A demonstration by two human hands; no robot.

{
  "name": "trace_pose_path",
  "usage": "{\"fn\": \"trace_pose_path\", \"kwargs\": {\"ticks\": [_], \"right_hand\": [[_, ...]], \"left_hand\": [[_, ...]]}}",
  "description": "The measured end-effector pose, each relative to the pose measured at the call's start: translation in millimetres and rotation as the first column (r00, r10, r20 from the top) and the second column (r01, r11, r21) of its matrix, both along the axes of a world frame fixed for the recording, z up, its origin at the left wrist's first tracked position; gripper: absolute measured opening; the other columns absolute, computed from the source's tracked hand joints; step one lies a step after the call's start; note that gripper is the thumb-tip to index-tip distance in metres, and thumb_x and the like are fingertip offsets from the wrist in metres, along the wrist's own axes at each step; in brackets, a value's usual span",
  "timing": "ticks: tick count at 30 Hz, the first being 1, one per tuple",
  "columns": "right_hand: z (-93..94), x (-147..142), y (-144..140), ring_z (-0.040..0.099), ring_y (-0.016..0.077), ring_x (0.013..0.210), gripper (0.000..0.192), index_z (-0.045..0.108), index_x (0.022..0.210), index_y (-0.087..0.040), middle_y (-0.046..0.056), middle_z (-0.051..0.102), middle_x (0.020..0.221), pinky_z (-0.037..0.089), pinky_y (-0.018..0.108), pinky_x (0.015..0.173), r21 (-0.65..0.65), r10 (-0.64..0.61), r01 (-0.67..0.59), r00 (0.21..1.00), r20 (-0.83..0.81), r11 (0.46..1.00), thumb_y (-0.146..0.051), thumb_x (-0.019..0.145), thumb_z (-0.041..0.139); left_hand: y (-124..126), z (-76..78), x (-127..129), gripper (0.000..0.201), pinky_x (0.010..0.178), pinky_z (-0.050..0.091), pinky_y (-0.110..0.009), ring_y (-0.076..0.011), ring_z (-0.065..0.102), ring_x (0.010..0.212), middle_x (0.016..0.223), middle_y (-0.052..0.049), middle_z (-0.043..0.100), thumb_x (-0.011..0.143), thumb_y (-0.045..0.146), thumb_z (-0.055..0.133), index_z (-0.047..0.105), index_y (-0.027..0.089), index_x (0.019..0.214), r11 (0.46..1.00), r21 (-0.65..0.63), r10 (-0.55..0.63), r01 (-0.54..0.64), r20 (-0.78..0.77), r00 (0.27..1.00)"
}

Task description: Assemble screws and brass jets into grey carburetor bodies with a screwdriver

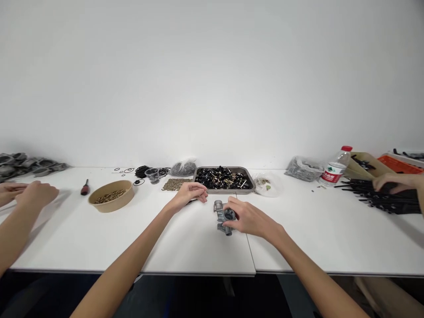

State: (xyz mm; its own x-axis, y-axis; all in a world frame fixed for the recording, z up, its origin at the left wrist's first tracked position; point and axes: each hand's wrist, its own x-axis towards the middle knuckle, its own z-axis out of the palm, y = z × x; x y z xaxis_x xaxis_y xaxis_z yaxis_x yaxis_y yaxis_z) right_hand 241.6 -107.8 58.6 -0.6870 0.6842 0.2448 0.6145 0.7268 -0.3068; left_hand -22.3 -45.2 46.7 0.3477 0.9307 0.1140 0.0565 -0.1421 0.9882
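My right hand grips a grey metal carburetor body just above the white table, its thumb and fingers around the right side. The round opening in the metal faces up. My left hand is to the left of it, near the front edge of a metal tray with many small black and metal parts. Its fingers are loosely stretched and nothing shows in them. A thin dark object shows just below that hand; its kind is unclear. Beside the tray lies a pile of small brass-coloured parts.
A tan bowl of brass pieces and a red-handled screwdriver stand left, near another person's hands. Black rings lie behind. Rightward are bagged grey parts, a bottle and a co-worker's hand on black rods.
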Motion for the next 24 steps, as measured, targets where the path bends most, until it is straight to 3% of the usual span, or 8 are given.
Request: {"fn": "trace_pose_path", "kwargs": {"ticks": [6, 10, 12, 14, 16, 18, 20, 24], "right_hand": [[-6.3, -1.0, 14.3, 0.047, 0.0101, 0.061, 0.027, 0.062, 0.103, -0.017, 0.0, 0.057, 0.099, 0.035, 0.024, 0.055, 0.021, 0.001, -0.003, 0.995, 0.097, 1.0, -0.03, 0.082, 0.074], [-23.9, 2.6, 24.4, 0.056, 0.0161, 0.074, 0.034, 0.063, 0.102, -0.016, 0.002, 0.06, 0.099, 0.044, 0.028, 0.065, 0.041, 0.06, -0.063, 0.996, 0.072, 0.997, -0.034, 0.078, 0.078], [-29.3, 4.7, 29.9, 0.057, 0.0179, 0.078, 0.036, 0.064, 0.102, -0.016, 0.003, 0.061, 0.096, 0.045, 0.03, 0.069, 0.055, 0.098, -0.102, 0.993, 0.066, 0.993, -0.037, 0.077, 0.079], [-25.8, 8.0, 37.8, 0.058, 0.0186, 0.08, 0.04, 0.065, 0.102, -0.016, 0.004, 0.062, 0.096, 0.047, 0.033, 0.074, 0.014, 0.137, -0.138, 0.989, 0.056, 0.99, -0.046, 0.077, 0.077], [-11.7, 13.6, 51.0, 0.059, 0.019, 0.085, 0.046, 0.066, 0.108, -0.019, 0.005, 0.063, 0.102, 0.047, 0.034, 0.079, -0.113, 0.135, -0.131, 0.991, 0.027, 0.985, -0.056, 0.081, 0.069], [9.6, 21.5, 71.0, 0.06, 0.0189, 0.092, 0.047, 0.065, 0.116, -0.019, 0.007, 0.062, 0.113, 0.048, 0.033, 0.08, -0.281, 0.039, -0.036, 0.999, 0.005, 0.959, -0.057, 0.092, 0.054], [31.9, 30.7, 96.4, 0.06, 0.0178, 0.09, 0.043, 0.065, 0.114, -0.02, 0.008, 0.063, 0.111, 0.048, 0.031, 0.076, -0.325, -0.093, 0.073, 0.995, -0.046, 0.943, -0.055, 0.095, 0.05], [62.3, 48.5, 147.5, 0.061, 0.0166, 0.086, 0.033, 0.067, 0.107, -0.02, 0.007, 0.066, 0.102, 0.047, 0.028, 0.074, -0.309, -0.26, 0.194, 0.947, -0.188, 0.931, -0.046, 0.092, 0.054]], "left_hand": [[23.1, 11.7, 10.9, 0.03, 0.069, 0.057, -0.032, -0.0191, 0.069, 0.071, 0.085, -0.012, 0.072, 0.081, 0.04, 0.066, 0.068, 0.011, 0.092, 0.997, 0.074, 0.011, -0.002, -0.129, 0.992], [35.0, 0.8, 4.1, 0.025, 0.069, 0.055, -0.028, -0.0152, 0.067, 0.07, 0.081, -0.006, 0.071, 0.088, 0.037, 0.056, 0.067, 0.015, 0.093, 0.964, 0.254, 0.147, -0.075, -0.279, 0.949], [38.7, -13.2, -1.2, 0.023, 0.064, 0.052, -0.025, -0.0132, 0.064, 0.069, 0.08, -0.004, 0.07, 0.091, 0.033, 0.051, 0.067, 0.018, 0.096, 0.894, 0.438, 0.286, -0.1, -0.384, 0.878], [40.4, -28.5, -5.0, 0.022, 0.059, 0.048, -0.023, -0.0119, 0.062, 0.068, 0.081, -0.003, 0.069, 0.093, 0.028, 0.047, 0.066, 0.019, 0.101, 0.772, 0.633, 0.424, -0.063, -0.438, 0.793], [40.8, -41.0, -6.1, 0.021, 0.06, 0.048, -0.023, -0.0119, 0.062, 0.069, 0.082, -0.003, 0.069, 0.093, 0.021, 0.045, 0.064, 0.019, 0.104, 0.623, 0.782, 0.52, 0.014, -0.428, 0.739], [40.5, -48.5, -4.5, 0.02, 0.063, 0.049, -0.023, -0.0125, 0.064, 0.072, 0.083, -0.004, 0.07, 0.092, 0.016, 0.046, 0.062, 0.018, 0.105, 0.503, 0.862, 0.576, 0.072, -0.395, 0.716], [40.1, -51.3, -1.8, 0.021, 0.065, 0.05, -0.023, -0.0127, 0.065, 0.072, 0.083, -0.004, 0.07, 0.091, 0.012, 0.048, 0.061, 0.018, 0.106, 0.445, 0.891, 0.599, 0.089, -0.37, 0.71], [40.2, -50.5, -1.0, 0.022, 0.065, 0.05, -0.024, -0.0133, 0.063, 0.07, 0.08, -0.005, 0.069, 0.09, 0.011, 0.048, 0.06, 0.018, 0.107, 0.423, 0.901, 0.624, 0.094, -0.365, 0.691]]}}
